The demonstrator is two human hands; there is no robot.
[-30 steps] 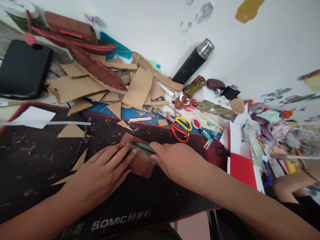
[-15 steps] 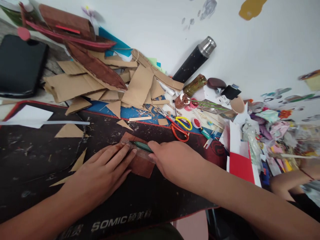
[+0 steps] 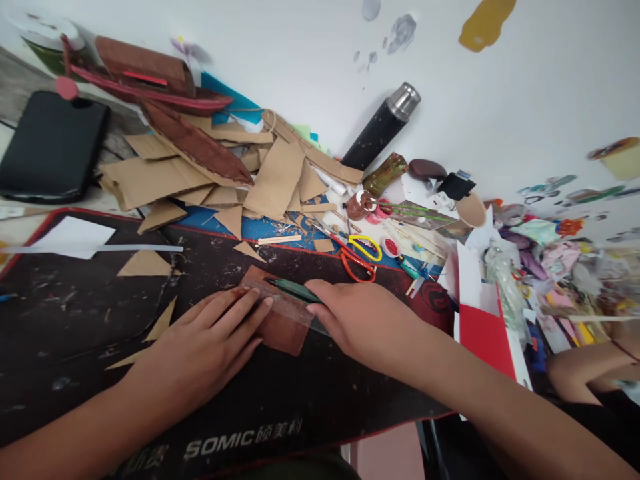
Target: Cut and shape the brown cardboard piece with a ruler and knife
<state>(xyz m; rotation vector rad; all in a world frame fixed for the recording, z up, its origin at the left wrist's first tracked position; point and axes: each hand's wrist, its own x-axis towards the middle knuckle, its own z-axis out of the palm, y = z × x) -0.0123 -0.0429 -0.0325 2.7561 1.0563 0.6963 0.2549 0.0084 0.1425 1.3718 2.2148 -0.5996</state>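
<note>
Left hand (image 3: 215, 330), laid flat with fingers extended, pressing a clear strip (image 3: 287, 308) onto the brown sheet (image 3: 285, 337) on the black mat (image 3: 280, 393). Right hand (image 3: 350, 317), closed round a green tool (image 3: 296, 290) along the strip. Beyond: cardboard scraps (image 3: 275, 177); black flask (image 3: 375, 137).

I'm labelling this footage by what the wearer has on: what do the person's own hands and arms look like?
Both the left hand and right hand are bare, with no gloves. No ring, watch or bracelet shows on either. The forearms are uncovered too, with no sleeve visible before they leave the picture, and no cables or clear markings.
</note>
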